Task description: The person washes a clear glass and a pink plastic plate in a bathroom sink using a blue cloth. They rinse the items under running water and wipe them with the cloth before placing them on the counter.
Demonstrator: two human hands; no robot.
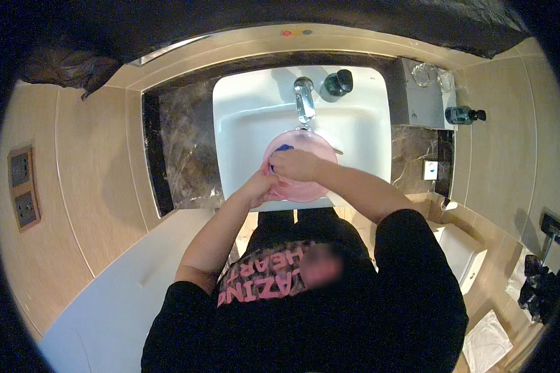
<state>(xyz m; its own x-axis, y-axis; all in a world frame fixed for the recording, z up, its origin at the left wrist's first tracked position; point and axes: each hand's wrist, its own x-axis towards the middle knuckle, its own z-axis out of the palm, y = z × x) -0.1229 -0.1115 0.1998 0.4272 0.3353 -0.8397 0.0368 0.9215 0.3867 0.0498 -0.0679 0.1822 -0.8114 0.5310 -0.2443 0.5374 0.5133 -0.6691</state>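
Over the white washbasin [247, 135], a round pink plastic basin [315, 186] is tilted beneath the tap. My left hand [261, 186] grips its left rim, fingers curled over the edge. Inside the pink basin, my right hand [295, 165] is closed on a dark blue cloth [282, 149] and presses it against the wall near the left rim. Most of the cloth is hidden under the fingers. A chrome tap [305, 100] stands just beyond the basin's far rim.
A dark green bottle [338, 84] stands right of the tap. Brown marble counter [189, 144] flanks the washbasin. A grey box [420, 100] holds glass items at the right, beside another bottle [464, 115]. Wall sockets [24, 189] sit far left; a toilet [459, 252] is low right.
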